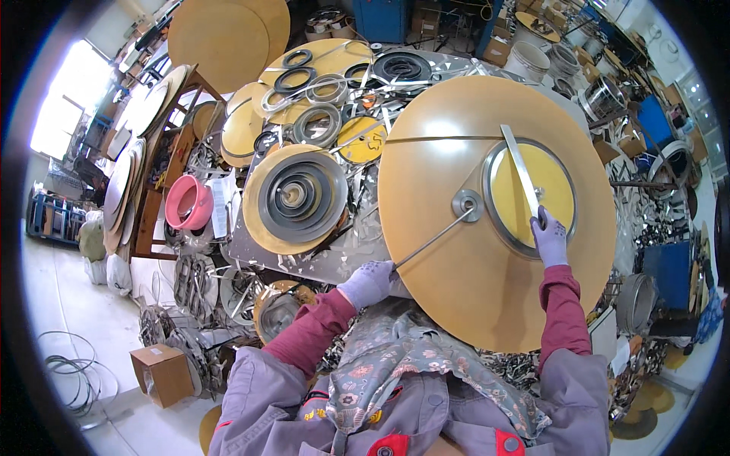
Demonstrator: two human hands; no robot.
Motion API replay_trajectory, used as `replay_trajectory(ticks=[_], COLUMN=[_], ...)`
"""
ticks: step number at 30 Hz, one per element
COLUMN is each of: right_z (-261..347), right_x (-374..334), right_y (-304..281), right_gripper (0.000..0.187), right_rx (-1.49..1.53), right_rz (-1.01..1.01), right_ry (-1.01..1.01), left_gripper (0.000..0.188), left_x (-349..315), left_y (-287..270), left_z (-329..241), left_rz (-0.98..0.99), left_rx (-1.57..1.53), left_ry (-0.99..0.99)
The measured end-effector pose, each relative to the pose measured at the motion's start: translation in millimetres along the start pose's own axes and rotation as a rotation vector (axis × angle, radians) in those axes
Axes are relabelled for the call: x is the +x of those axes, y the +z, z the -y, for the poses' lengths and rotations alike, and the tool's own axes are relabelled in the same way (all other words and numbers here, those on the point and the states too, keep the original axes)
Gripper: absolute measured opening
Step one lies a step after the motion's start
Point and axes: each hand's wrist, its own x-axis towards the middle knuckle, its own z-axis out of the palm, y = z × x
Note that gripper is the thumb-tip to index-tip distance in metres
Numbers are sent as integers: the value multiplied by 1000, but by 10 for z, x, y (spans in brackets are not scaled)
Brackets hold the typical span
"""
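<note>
Lying on cluttered metal bench [319,262] | brown disc [456,273] | workshop floor [68,304]

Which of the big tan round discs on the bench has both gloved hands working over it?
The largest disc, nearest the person: the left hand grips a thin rod and the right hand a flat metal strip over it. The others carry only coiled rings.

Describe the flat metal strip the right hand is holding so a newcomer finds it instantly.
Start at the big round tan disc in front of the person. The flat silver metal strip lies straight across its yellow inner circle, gripped by the gloved right hand, unlike the coiled bands nearby.
</note>
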Motion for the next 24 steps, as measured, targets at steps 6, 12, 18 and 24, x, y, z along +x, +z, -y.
replay_trajectory(ticks=[6, 12, 18, 24], right_z=[-24, -37, 37, -2], right_x=[26, 30, 8, -13], right_y=[-16, 76, -28, -57], right_gripper=[44, 42, 45, 44], right_rx=[36, -18, 13, -44], right_rz=[57, -7, 55, 47], right_ry=[40, -22, 65, -6], left_gripper=[18, 19, 19, 17], left_x=[4, -28, -23, -8], left_y=[56, 46, 47, 131], left_z=[17, -60, -115, -67], left_rz=[16, 36, 47, 32], left_rx=[-44, -67, -83, -23], left_ry=[-11, -18, -25, 7])
